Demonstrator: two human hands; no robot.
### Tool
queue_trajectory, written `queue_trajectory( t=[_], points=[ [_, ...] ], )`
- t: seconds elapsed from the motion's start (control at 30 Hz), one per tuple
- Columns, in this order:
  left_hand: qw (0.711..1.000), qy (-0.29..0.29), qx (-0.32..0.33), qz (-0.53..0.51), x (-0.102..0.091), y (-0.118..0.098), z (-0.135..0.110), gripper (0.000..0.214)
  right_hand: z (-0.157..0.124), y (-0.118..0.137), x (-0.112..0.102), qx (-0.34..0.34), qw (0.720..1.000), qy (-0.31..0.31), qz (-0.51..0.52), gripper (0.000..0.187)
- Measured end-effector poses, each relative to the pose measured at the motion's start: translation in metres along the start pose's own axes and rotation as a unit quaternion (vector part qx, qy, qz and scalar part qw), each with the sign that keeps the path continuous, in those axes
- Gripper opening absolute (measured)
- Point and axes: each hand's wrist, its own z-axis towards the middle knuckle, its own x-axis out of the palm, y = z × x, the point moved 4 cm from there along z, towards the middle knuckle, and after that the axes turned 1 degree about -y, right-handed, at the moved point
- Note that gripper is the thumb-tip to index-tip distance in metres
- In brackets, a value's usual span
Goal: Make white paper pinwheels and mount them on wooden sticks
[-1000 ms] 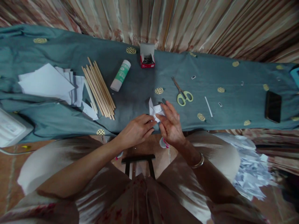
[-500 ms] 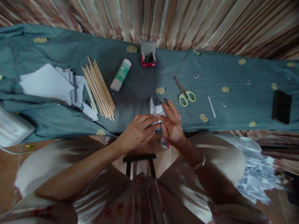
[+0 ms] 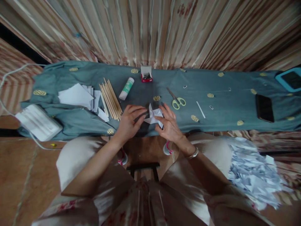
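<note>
A white folded paper pinwheel [image 3: 154, 116] with pointed blades lies at the near edge of the cloth-covered table, between my hands. My right hand [image 3: 169, 124] holds it from the right, thumb and index finger on the paper and the other fingers behind its edge. My left hand [image 3: 130, 122] is just left of it, fingers stretched and apart, with nothing in them. Its fingertips are close to the left blade; whether they touch it I cannot tell. Beyond my right hand lie green-handled scissors [image 3: 176, 102]. A glue stick [image 3: 127, 88] lies farther back.
Left are wooden sticks [image 3: 110, 99], stacked white paper [image 3: 76, 95] and a white power strip [image 3: 39, 122] with a cord. A small red box [image 3: 146, 75] of dark metal bits stands at the back. Right are a paper strip [image 3: 200, 110], a phone [image 3: 265, 108] and a blue-framed device [image 3: 290, 80].
My left hand has moved off the pinwheel to the left and its fingers have spread. My right hand stays on the paper, which now shows more fully. The head view has shifted and widened.
</note>
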Motion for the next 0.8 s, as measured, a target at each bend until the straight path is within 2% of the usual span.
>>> queue_trajectory(
  t=[0.07, 0.17, 0.23, 0.3, 0.37, 0.47, 0.53, 0.57, 0.67, 0.8],
  points=[
    [0.998, -0.03, -0.049, -0.02, -0.004, 0.004, -0.015, 0.024, 0.002, 0.0, -0.002, -0.001, 1.0, -0.007, 0.001, 0.03],
    [0.989, -0.022, -0.122, -0.075, 0.002, 0.008, -0.039, 0.023, 0.004, 0.001, -0.003, -0.011, 1.0, -0.009, -0.006, 0.029],
    [0.976, -0.007, -0.174, -0.133, 0.009, 0.009, -0.051, 0.021, 0.005, 0.002, -0.003, -0.024, 1.0, -0.015, -0.012, 0.028],
    [0.95, -0.007, -0.237, -0.204, 0.017, 0.008, -0.059, 0.019, 0.006, 0.003, -0.003, -0.036, 0.999, -0.025, -0.015, 0.025],
    [0.897, -0.028, -0.319, -0.303, 0.024, 0.007, -0.064, 0.023, 0.008, 0.002, -0.002, -0.039, 0.999, -0.036, -0.01, 0.023],
    [0.764, -0.076, -0.43, -0.475, 0.036, -0.001, -0.067, 0.039, 0.01, -0.002, -0.001, -0.022, 0.999, -0.046, 0.014, 0.023],
    [0.694, -0.089, -0.461, -0.546, 0.044, -0.008, -0.063, 0.041, 0.011, -0.006, 0.0, -0.005, 0.998, -0.051, 0.036, 0.023],
    [0.673, -0.089, -0.467, -0.566, 0.048, -0.011, -0.059, 0.038, 0.012, -0.007, 0.0, 0.002, 0.997, -0.053, 0.048, 0.023],
    [0.637, -0.082, -0.477, -0.6, 0.056, -0.015, -0.042, 0.03, 0.013, -0.008, -0.001, 0.013, 0.995, -0.059, 0.076, 0.024],
    [0.609, -0.068, -0.483, -0.626, 0.061, -0.013, -0.023, 0.031, 0.014, -0.001, -0.006, 0.0, 0.995, -0.064, 0.074, 0.024]
  ],
)
